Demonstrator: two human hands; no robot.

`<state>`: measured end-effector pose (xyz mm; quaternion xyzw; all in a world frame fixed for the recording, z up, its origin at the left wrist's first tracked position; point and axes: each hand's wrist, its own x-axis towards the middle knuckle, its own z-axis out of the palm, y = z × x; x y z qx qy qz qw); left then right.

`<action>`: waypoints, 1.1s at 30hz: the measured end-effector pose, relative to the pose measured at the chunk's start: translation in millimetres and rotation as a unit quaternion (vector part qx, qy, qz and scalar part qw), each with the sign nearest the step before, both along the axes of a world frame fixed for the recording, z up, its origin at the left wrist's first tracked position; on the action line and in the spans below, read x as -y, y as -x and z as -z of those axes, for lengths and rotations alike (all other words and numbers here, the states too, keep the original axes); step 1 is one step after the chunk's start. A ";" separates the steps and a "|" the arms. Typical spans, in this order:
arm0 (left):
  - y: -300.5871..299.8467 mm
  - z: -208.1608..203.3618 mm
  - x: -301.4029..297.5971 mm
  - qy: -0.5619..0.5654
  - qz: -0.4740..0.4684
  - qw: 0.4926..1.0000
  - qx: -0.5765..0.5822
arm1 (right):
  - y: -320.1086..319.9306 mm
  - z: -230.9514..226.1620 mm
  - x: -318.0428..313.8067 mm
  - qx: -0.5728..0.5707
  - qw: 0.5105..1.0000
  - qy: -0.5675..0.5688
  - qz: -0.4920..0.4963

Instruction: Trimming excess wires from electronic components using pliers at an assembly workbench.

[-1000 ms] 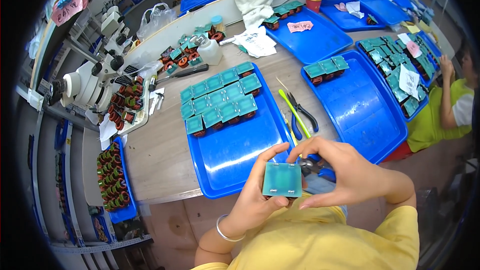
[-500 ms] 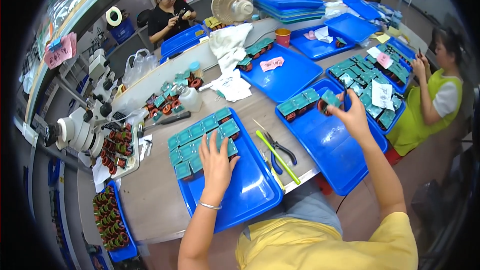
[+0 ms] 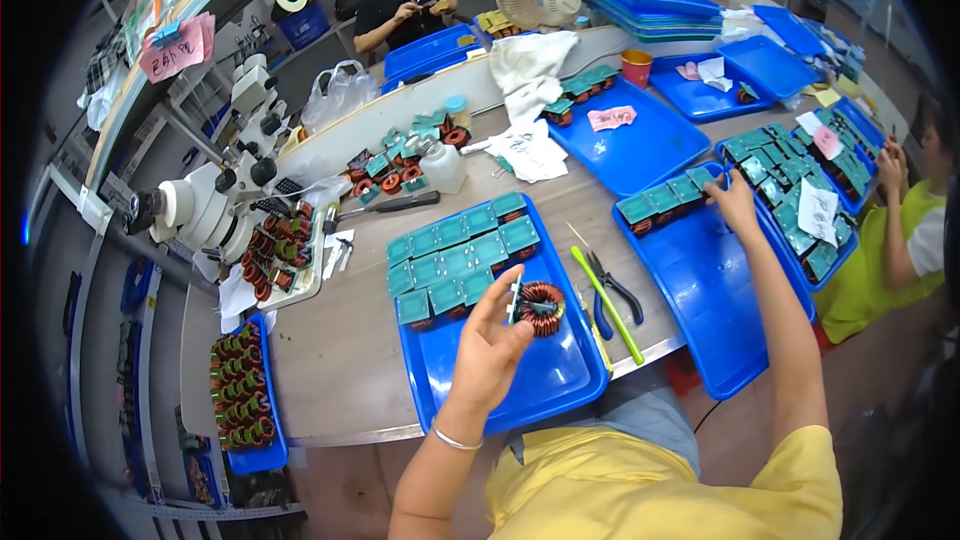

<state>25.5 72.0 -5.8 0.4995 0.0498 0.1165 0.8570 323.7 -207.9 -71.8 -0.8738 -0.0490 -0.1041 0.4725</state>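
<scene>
My left hand [image 3: 484, 358] pinches a toroidal coil on a small green circuit board [image 3: 543, 309], turned on its side so the copper winding shows. It is above the near blue tray [image 3: 540, 365], where rows of coil boards [image 3: 452, 258] lie green side up. Out to the right, my right hand [image 3: 737, 204] has its fingers closed at a coil board [image 3: 703, 178] at the end of a short row in the right blue tray [image 3: 715, 310]. A thin dark tool shows by those fingers; its kind is unclear.
Between the trays lie pliers [image 3: 612, 292] and a green stick-like tool [image 3: 608, 305]. A microscope [image 3: 195, 210], a tray of coils [image 3: 320, 275] and a white bottle [image 3: 440, 168] stand to the left and back. One person [image 3: 905, 230] sits at right, another [image 3: 405, 0] beyond the partition.
My left hand has lifted a coil board from the near tray and turned it sideways. My right hand has moved its board to the row in the right tray. The view has shifted.
</scene>
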 end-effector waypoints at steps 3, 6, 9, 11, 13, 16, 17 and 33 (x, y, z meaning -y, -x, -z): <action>11.7 4.1 9.9 0.132 0.080 0.987 0.043 | 10.1 -7.6 0.9 -0.025 1.000 -0.004 -0.005; 21.5 -1.7 21.1 0.135 0.110 0.984 0.027 | 47.7 -22.7 -10.2 0.170 0.984 0.040 -0.048; 30.2 -1.0 28.6 0.174 0.151 0.973 0.020 | 145.4 -84.0 -39.2 0.038 0.958 -0.159 -0.237; 37.0 2.4 32.5 0.198 0.187 0.962 0.026 | 191.9 -97.7 -48.9 0.025 0.927 -0.186 -0.324; 40.1 -2.1 38.8 0.213 0.188 0.959 0.012 | 226.1 -99.2 -54.0 -0.023 0.880 -0.287 -0.377; 42.1 -6.6 43.3 0.212 0.197 0.957 -0.015 | 247.7 -100.6 -61.7 -0.041 0.845 -0.311 -0.434; 43.9 -7.0 45.0 0.219 0.198 0.955 -0.028 | 252.5 -102.6 -64.5 -0.041 0.849 -0.291 -0.440; 61.7 -18.4 55.6 0.208 0.230 0.946 -0.096 | 276.0 -96.3 -60.0 -0.078 0.831 -0.316 -0.452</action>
